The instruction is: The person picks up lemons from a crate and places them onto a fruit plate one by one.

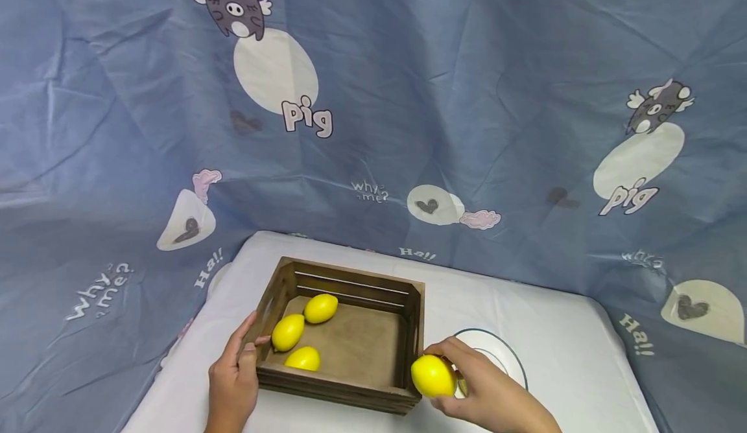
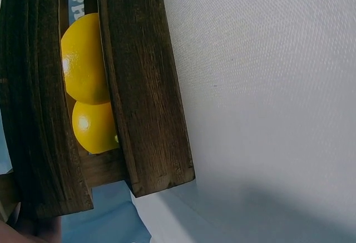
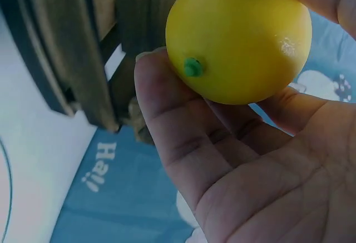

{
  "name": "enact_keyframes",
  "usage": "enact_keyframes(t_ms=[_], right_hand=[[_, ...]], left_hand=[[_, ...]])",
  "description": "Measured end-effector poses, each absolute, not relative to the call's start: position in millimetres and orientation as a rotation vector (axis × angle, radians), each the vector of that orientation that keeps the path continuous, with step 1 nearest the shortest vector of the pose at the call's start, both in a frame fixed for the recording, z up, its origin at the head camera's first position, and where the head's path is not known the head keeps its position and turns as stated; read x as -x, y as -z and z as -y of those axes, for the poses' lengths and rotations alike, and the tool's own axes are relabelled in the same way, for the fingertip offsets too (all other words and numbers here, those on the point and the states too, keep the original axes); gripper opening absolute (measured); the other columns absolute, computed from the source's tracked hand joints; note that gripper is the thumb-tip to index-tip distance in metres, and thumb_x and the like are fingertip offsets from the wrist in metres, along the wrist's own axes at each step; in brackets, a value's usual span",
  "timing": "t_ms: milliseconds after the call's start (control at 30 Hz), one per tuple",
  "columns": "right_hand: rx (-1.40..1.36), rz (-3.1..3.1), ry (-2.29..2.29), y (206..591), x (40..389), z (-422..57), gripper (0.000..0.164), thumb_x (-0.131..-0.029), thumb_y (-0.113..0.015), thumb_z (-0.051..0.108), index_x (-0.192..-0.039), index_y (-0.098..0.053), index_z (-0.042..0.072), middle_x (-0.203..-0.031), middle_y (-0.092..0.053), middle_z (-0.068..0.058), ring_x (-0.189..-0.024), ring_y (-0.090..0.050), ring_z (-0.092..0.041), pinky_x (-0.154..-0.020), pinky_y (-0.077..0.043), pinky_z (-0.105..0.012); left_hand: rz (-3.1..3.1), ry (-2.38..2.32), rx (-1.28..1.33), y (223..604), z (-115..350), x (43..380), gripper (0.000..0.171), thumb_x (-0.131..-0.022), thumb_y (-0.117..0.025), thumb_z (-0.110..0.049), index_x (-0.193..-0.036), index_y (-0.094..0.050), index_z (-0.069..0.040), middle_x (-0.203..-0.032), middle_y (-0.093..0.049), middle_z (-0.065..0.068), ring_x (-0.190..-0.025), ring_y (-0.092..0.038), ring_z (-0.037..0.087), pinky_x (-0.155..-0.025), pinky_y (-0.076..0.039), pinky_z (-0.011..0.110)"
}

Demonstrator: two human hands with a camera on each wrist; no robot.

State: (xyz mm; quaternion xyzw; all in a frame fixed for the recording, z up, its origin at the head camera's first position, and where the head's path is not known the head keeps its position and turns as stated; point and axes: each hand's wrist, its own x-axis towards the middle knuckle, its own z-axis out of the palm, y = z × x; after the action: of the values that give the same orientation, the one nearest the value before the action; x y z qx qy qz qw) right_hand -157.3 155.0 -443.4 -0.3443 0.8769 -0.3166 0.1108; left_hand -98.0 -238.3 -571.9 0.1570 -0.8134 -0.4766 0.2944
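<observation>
My right hand [image 1: 475, 387] pinches a yellow lemon [image 1: 433, 376] between thumb and fingers, right at the near right corner of a brown wooden crate [image 1: 350, 383]. Its green stem tip shows in the right wrist view, where the thumb and fingers [image 3: 178, 115] close around the lemon [image 3: 239, 40]. At the crate's left wall, my left hand [image 1: 233, 374] grips the rim, with one finger reaching over to the inside. Inside the crate, toward that wall, lie three lemons: one at the back [image 1: 321, 308], one beside the wall [image 1: 288, 332] and one partly hidden behind the front slat [image 1: 303, 358].
A white plate [image 1: 509, 347] with a dark rim line lies right of the crate, partly covered by my right hand. White cloth [image 1: 560, 329] covers the table. Behind and around it hangs a blue printed curtain [image 1: 373, 128].
</observation>
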Motion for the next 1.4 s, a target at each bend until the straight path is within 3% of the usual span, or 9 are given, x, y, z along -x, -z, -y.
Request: enact_keyframes(t_ms=[100, 267, 400, 500, 633, 767, 867, 1067, 1400], right_hand=[[1.019, -2.617, 0.914, 444.9, 160.7, -160.5, 0.051, -0.083, -0.085, 0.018, -0.127, -0.061, 0.029, -0.107, -0.058, 0.018, -0.092, -0.056, -0.004, -0.079, -0.052, -0.028], [0.987, -2.746, 0.838, 446.7, 170.8, -170.4, 0.049, -0.083, -0.086, 0.023, -0.126, -0.064, 0.019, -0.113, -0.06, 0.016, -0.091, -0.055, -0.003, -0.079, -0.053, -0.03], [0.899, -2.782, 0.798, 447.1, 174.2, -182.2, 0.05, -0.084, -0.086, 0.026, -0.127, -0.063, 0.018, -0.114, -0.059, 0.015, -0.093, -0.056, -0.004, -0.08, -0.054, -0.031], [0.81, -2.783, 0.771, 446.1, 179.4, -188.8, 0.053, -0.084, -0.087, 0.029, -0.129, -0.063, 0.015, -0.117, -0.06, 0.011, -0.094, -0.058, -0.005, -0.083, -0.056, -0.032], [0.722, -2.784, 0.773, 447.2, 188.8, -196.5, 0.056, -0.083, -0.088, 0.03, -0.131, -0.063, 0.012, -0.119, -0.062, 0.006, -0.096, -0.06, -0.009, -0.084, -0.057, -0.035], [0.69, -2.792, 0.828, 452.5, 197.9, -205.0, 0.055, -0.084, -0.088, 0.026, -0.131, -0.063, 0.012, -0.12, -0.062, 0.004, -0.097, -0.061, -0.012, -0.084, -0.057, -0.036], [0.668, -2.813, 0.839, 457.5, 204.5, -210.9, 0.054, -0.084, -0.087, 0.021, -0.132, -0.063, 0.012, -0.119, -0.062, 0.002, -0.097, -0.061, -0.014, -0.084, -0.057, -0.037], [0.676, -2.927, 0.697, 467.2, 212.0, -226.6, 0.056, -0.084, -0.086, 0.015, -0.134, -0.063, 0.007, -0.123, -0.062, -0.001, -0.097, -0.06, -0.013, -0.086, -0.056, -0.042], [0.539, -2.913, 0.672, 484.5, 219.2, -246.6, 0.06, -0.085, -0.083, 0.013, -0.139, -0.06, 0.002, -0.129, -0.061, -0.012, -0.104, -0.063, -0.024, -0.091, -0.055, -0.051]], left_hand=[[2.168, 1.256, -0.444, 572.6, 240.2, 98.0, 0.05, -0.108, -0.042, -0.005, -0.151, -0.059, -0.025, -0.109, -0.078, 0.005, -0.098, -0.066, 0.002, -0.055, -0.037, 0.021], [2.19, 1.252, -0.492, 571.8, 238.8, 97.5, 0.052, -0.108, -0.04, -0.007, -0.153, -0.056, -0.027, -0.109, -0.078, 0.003, -0.106, -0.066, 0.006, -0.082, -0.039, 0.012], [2.187, 1.288, -0.482, 571.1, 233.8, 94.8, 0.05, -0.108, -0.041, -0.006, -0.152, -0.057, -0.024, -0.108, -0.078, 0.006, -0.104, -0.066, 0.009, -0.064, -0.039, 0.018], [2.177, 1.296, -0.457, 571.1, 233.4, 94.6, 0.049, -0.109, -0.041, -0.006, -0.152, -0.058, -0.024, -0.109, -0.078, 0.007, -0.098, -0.068, 0.009, -0.05, -0.033, 0.027], [2.179, 1.296, -0.443, 572.4, 236.0, 96.5, 0.049, -0.109, -0.041, -0.008, -0.152, -0.057, -0.024, -0.109, -0.078, 0.007, -0.094, -0.069, 0.012, -0.048, -0.033, 0.027], [2.18, 1.269, -0.429, 571.7, 236.7, 97.8, 0.05, -0.109, -0.041, -0.006, -0.153, -0.057, -0.022, -0.11, -0.078, 0.007, -0.101, -0.069, 0.016, -0.067, -0.04, 0.013], [2.172, 1.268, -0.417, 572.0, 237.7, 98.4, 0.051, -0.108, -0.041, -0.004, -0.153, -0.056, -0.022, -0.111, -0.078, 0.007, -0.107, -0.067, 0.012, -0.085, -0.038, 0.01], [2.17, 1.276, -0.402, 570.0, 237.2, 99.4, 0.053, -0.108, -0.041, -0.004, -0.153, -0.056, -0.026, -0.112, -0.078, 0.008, -0.106, -0.064, 0.001, -0.079, -0.039, 0.013], [2.206, 1.233, -0.484, 569.2, 236.6, 98.8, 0.052, -0.108, -0.04, -0.006, -0.153, -0.056, -0.025, -0.115, -0.077, 0.004, -0.105, -0.066, 0.006, -0.078, -0.039, 0.013]])
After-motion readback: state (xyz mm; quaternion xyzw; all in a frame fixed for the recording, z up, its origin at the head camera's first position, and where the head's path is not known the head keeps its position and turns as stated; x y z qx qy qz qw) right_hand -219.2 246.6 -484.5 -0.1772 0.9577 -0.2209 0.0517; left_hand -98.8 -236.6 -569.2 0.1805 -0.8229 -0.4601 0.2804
